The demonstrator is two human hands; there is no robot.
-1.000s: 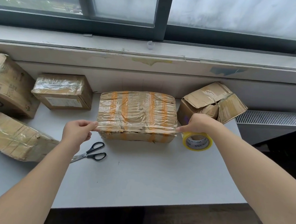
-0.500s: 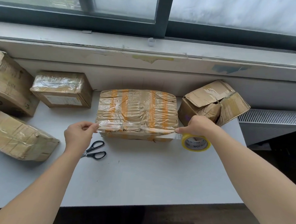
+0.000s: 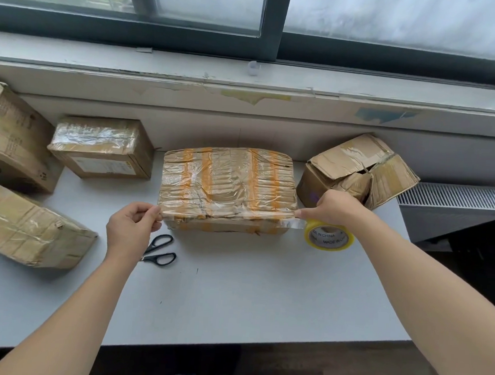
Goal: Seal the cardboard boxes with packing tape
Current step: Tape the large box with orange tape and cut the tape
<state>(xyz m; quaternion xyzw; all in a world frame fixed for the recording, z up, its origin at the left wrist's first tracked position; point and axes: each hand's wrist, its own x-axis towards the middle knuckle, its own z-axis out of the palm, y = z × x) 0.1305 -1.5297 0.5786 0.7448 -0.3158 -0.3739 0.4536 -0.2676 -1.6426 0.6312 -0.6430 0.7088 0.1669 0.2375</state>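
Mid-seal on the box point(image 3: 229, 183), sitting mid-table point(image 3: 234, 296) close to the wall. Pinching the free end of the tape point(image 3: 294, 223) in the left hand point(image 3: 131, 226), thumb and fingertips closed on it at the near-left corner, likely to anchor the strip there. Gripping the roll point(image 3: 329, 235) in the right hand point(image 3: 335, 208), curled over its top just off the near-right corner, forefinger and thumb seemingly nipping the strip right at the roll. Stretched taut between the two along the near top edge, presumably for a flat, wrinkle-free lay. Kept low and just beside the box on the right, probably to spare some length for turning the corner. Already banded thick with clear and orange strips on top, so probably near done here. Left within reach by the left wrist: scissors point(image 3: 151, 251), most likely for the cut. Waiting just behind the right hand: an open box point(image 3: 357, 171), flaps up, apparently unsealed. Set aside at the left: three taped boxes point(image 3: 103, 149). Hard to tell: strip already stuck to the cardboard, or hovering just above. Hidden under the right hand: the roll's top and the exact finger hold. Hidden under the left forearm: the scissor blades. Cut off at the left edge: two of the taped boxes. Out of sight: the far side of the box.
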